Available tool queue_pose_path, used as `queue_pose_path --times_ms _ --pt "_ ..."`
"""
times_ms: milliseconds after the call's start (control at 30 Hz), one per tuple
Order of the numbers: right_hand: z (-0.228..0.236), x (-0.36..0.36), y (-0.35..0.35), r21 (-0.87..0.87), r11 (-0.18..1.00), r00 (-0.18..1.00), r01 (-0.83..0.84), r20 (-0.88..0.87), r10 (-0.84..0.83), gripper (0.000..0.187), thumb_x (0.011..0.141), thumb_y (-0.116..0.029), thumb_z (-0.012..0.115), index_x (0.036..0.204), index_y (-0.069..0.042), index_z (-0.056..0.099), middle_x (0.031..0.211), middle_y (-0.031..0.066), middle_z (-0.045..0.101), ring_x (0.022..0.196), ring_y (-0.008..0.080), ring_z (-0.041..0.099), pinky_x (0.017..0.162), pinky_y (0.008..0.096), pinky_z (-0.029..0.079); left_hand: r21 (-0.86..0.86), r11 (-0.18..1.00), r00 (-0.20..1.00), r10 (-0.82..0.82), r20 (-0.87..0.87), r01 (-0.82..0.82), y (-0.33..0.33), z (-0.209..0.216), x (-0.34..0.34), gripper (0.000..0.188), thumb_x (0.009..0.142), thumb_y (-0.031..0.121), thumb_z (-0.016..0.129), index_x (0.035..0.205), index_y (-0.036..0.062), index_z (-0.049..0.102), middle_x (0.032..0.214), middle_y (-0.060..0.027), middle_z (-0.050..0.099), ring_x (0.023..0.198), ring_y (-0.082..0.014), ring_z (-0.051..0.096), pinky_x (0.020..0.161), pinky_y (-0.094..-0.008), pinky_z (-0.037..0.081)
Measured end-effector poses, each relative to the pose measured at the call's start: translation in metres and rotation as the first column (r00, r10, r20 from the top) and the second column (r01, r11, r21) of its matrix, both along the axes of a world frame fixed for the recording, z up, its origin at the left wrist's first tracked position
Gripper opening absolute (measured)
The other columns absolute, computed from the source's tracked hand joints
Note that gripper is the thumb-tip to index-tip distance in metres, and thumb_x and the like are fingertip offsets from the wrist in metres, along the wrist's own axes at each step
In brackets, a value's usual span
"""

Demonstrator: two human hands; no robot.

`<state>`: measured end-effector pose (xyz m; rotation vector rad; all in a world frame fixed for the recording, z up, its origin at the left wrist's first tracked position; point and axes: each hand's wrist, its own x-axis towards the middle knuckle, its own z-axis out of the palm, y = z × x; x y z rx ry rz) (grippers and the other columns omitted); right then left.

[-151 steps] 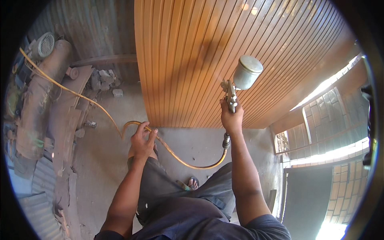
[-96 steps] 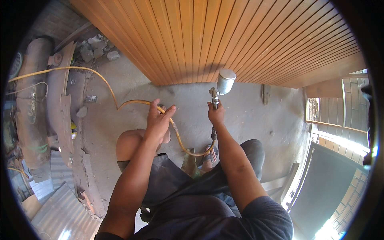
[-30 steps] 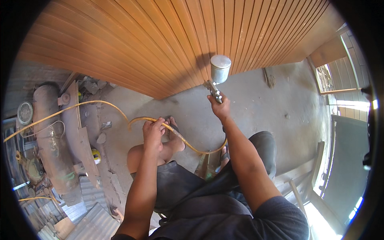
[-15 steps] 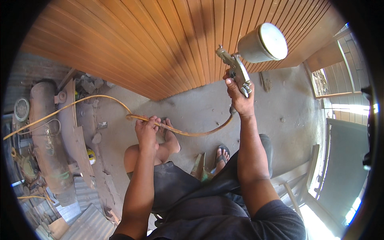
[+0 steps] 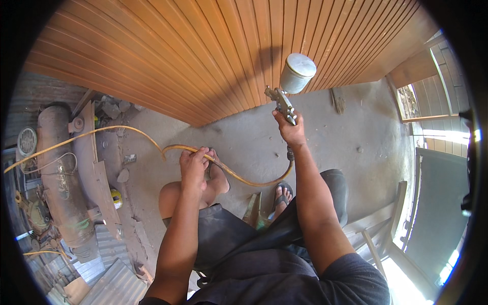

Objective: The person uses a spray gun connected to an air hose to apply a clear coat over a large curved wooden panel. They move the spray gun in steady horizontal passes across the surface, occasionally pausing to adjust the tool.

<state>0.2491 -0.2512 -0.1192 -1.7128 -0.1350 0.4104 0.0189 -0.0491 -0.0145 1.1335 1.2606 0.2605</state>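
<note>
Right hand point(image 5: 291, 129) clamped on spray gun point(image 5: 287, 86) near the far wooden panel point(image 5: 203, 51), left hand point(image 5: 194, 165) closed around yellow hose point(image 5: 239, 178)

Your right hand point(image 5: 291, 130) was raised toward the wooden panel point(image 5: 203, 51), fingers closed in a grip; your left hand point(image 5: 194, 166) stayed lower, farther from it, fingers curled shut.

Wood panel point(image 5: 203, 56): orange-brown, parallel grooved stripes | hose point(image 5: 239, 175): yellow | spray gun point(image 5: 287, 89): silver-grey metal cup | floor point(image 5: 356, 132): plain grey | tank point(image 5: 58, 178): rusty brown | shorts point(image 5: 229, 239): black
</note>
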Motion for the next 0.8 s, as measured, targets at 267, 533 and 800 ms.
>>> queue_pose_path --times_ms 267,533,800 --pt "-0.027 -0.011 0.000 -0.106 0.994 0.998 0.027 -0.062 -0.033 0.028 0.094 -0.022 0.084 0.102 0.002 0.073 0.079 0.0078 0.072 0.072 0.0168 0.065 0.071 0.0379 0.055 -0.002 1.000 0.999 -0.025 -0.026 0.025 0.001 -0.001 -0.002 0.019 0.104 0.018 0.069 0.117 0.0121 0.058 0.111 -0.0059 0.075 0.104 -0.0178 0.075 0.087 -0.0316 0.052" --pt "-0.053 -0.016 -0.009 -0.220 0.974 0.994 0.061 -0.073 -0.078 0.031 0.093 -0.024 0.084 0.107 0.003 0.076 0.086 0.0132 0.078 0.077 0.0190 0.070 0.075 0.0395 0.057 -0.030 0.997 0.997 -0.072 -0.036 0.071 0.000 0.001 -0.001 0.014 0.105 0.020 0.068 0.113 0.0114 0.062 0.109 -0.0051 0.075 0.104 -0.0170 0.075 0.087 -0.0310 0.050" --pt "-0.065 -0.020 -0.006 -0.304 0.950 0.990 0.077 -0.093 -0.110 0.036 0.093 -0.024 0.085 0.115 0.002 0.077 0.093 0.0161 0.081 0.085 0.0236 0.075 0.082 0.0407 0.058 -0.105 0.987 0.993 -0.121 -0.006 0.120 -0.003 0.003 -0.003 0.015 0.105 0.023 0.070 0.112 0.0101 0.065 0.110 -0.0047 0.076 0.107 -0.0176 0.073 0.094 -0.0349 0.049"
